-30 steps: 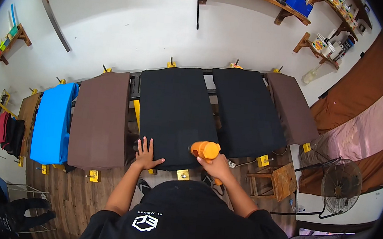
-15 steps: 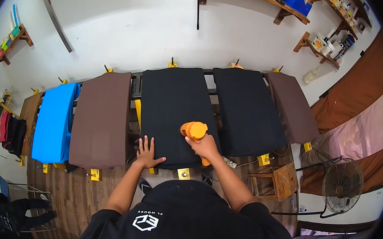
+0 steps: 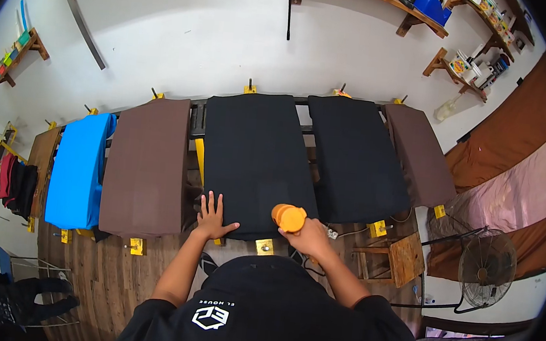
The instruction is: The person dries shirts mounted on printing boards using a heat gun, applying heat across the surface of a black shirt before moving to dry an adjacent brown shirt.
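Observation:
A black shirt (image 3: 256, 142) is stretched flat over the board in front of me. My left hand (image 3: 213, 218) lies on its near left corner with the fingers spread. My right hand (image 3: 310, 238) is wrapped round the handle of an orange heat gun (image 3: 291, 218), held over the near right part of the cloth. Its nozzle end points up and left; most of the handle is hidden by my fingers. A slightly lighter square patch shows on the cloth just beyond the gun. To the right is a second black shirt (image 3: 356, 159), and to the left a brown one (image 3: 145, 165).
A bright blue shirt (image 3: 77, 174) covers a board farther left, and another brown one (image 3: 419, 155) lies far right. Yellow clamps (image 3: 265, 247) hold the boards. A wooden stool (image 3: 404, 262) and a fan (image 3: 487, 267) stand right. Another person (image 3: 30, 298) is at lower left.
My right hand has drawn the heat gun toward me and to the right, down the black shirt. My left hand stays on the same corner.

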`<state>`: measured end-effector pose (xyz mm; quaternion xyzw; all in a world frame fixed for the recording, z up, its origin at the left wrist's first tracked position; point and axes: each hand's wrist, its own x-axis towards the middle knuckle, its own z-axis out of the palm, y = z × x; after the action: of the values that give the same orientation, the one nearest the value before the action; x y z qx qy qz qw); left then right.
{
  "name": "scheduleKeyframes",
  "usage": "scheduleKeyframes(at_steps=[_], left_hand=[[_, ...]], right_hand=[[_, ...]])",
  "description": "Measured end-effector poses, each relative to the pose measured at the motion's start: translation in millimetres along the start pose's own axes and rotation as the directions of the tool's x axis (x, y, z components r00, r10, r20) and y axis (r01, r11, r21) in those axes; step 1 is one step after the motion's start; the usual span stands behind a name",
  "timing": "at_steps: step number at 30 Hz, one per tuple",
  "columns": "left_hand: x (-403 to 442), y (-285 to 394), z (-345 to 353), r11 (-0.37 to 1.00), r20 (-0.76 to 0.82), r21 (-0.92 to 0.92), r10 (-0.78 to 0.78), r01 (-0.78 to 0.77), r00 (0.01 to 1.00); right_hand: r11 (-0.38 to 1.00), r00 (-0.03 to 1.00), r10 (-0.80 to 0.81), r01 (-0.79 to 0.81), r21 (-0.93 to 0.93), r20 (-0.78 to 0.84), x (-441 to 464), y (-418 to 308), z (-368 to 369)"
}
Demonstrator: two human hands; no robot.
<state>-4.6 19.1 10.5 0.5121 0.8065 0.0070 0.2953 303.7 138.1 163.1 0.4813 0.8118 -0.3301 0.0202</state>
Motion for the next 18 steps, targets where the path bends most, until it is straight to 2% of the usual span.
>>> scheduleKeyframes(at_steps=[4, 6, 8, 10, 11, 12, 14, 15, 16, 17, 18], left_hand=[[1, 1, 0, 1.000, 0.012, 0.001, -0.002, 0.002, 1.000], [0, 0, -1, 1.000, 0.020, 0.004, -0.004, 0.004, 1.000], [1, 0, -1, 1.000, 0.029, 0.006, -0.004, 0.004, 1.000], [0, 1, -2, 1.000, 0.027, 0.002, -0.001, 0.001, 1.000], [-1, 1, -2, 1.000, 0.029, -0.005, 0.001, -0.001, 1.000], [-2, 0, -1, 1.000, 0.025, -0.002, 0.001, -0.001, 1.000], [2, 0, -2, 1.000, 0.051, 0.010, -0.009, 0.009, 0.999], [3, 0, -2, 1.000, 0.057, 0.007, -0.005, 0.004, 0.998], [4, -2, -1, 1.000, 0.056, 0.008, -0.007, 0.006, 0.998], [5, -3, -1, 1.000, 0.052, -0.005, 0.003, -0.003, 0.999], [4, -3, -1, 1.000, 0.049, -0.017, 0.013, -0.012, 0.999]], right_hand=[[0.987, 0.994, -0.101, 0.095, 0.130, 0.043, -15, -3, 1], [0.995, 0.998, -0.045, 0.048, 0.091, -0.032, -19, 2, 20], [0.987, 0.995, -0.073, 0.082, 0.142, -0.067, -11, 9, 26], [0.955, 0.997, -0.040, 0.019, 0.296, 0.065, -5, 3, 17], [0.942, 0.917, -0.295, 0.326, 0.082, -0.269, 2, 14, 36], [0.940, 0.915, -0.297, 0.330, 0.083, -0.273, 4, 10, 34], [0.953, 0.987, -0.098, 0.130, 0.275, -0.130, 14, 1, 25], [0.896, 0.992, 0.045, -0.091, 0.434, 0.116, 15, -12, 6], [0.896, 0.992, 0.042, -0.089, 0.435, 0.116, 18, -13, 9], [0.945, 0.992, -0.069, 0.098, 0.311, -0.105, 24, -11, 16], [0.956, 0.931, -0.202, 0.255, 0.144, -0.304, 29, -12, 20]])
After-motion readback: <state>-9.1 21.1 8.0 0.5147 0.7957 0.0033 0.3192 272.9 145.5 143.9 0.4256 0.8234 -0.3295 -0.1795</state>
